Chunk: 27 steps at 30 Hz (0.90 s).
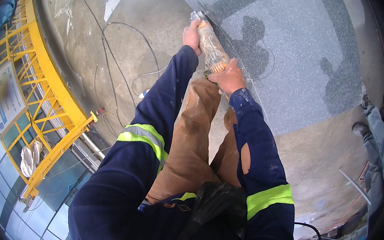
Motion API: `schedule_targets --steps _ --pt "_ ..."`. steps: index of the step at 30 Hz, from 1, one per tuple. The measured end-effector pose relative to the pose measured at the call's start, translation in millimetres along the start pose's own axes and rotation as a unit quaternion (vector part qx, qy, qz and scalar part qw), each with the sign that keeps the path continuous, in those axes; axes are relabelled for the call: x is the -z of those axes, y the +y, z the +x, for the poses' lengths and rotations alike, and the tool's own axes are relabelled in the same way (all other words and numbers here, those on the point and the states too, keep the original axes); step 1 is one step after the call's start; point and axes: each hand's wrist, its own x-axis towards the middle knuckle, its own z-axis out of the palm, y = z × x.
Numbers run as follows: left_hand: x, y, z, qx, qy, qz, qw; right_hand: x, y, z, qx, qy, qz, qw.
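Observation:
I hold a dusty orange angle grinder (210,45) with both hands over the edge of a grey speckled stone slab (300,52). My left hand (192,35) grips the front end near the grinder's head. My right hand (227,77) grips the rear of its body. The tool's head (198,16) sits on the curved edge where the slab meets the bare concrete floor (152,56). My sleeves are dark blue with yellow reflective bands, and my brown trouser legs show below the tool.
Thin cables (114,66) trail over the concrete to the left. A yellow metal scaffold frame (42,91) runs along the left side, with a white cloth (29,157) hanging on it. Another person's legs and boot (371,132) stand at the right edge.

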Motion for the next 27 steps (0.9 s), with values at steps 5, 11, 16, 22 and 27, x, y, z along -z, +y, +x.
schedule_targets --steps 5,11,16,22,27 --pt "-4.3 -5.5 -7.4 0.003 0.033 0.044 0.998 6.3 -3.6 -7.0 -0.045 -0.038 0.015 0.998" --pt "-3.3 2.5 -2.1 0.020 0.015 0.044 0.999 9.3 -10.2 -4.8 -0.044 -0.038 0.012 0.998" --pt "-3.5 13.6 3.7 0.002 -0.026 0.054 0.998 1.5 -12.5 10.0 0.004 -0.006 -0.011 1.000" --pt "-2.6 28.4 22.2 -0.005 -0.035 0.057 0.998 5.3 -29.6 23.7 -0.029 -0.054 0.021 0.998" --pt "0.9 36.9 42.0 -0.012 -0.034 0.063 0.997 9.6 -48.3 36.0 -0.024 -0.058 -0.011 0.998"
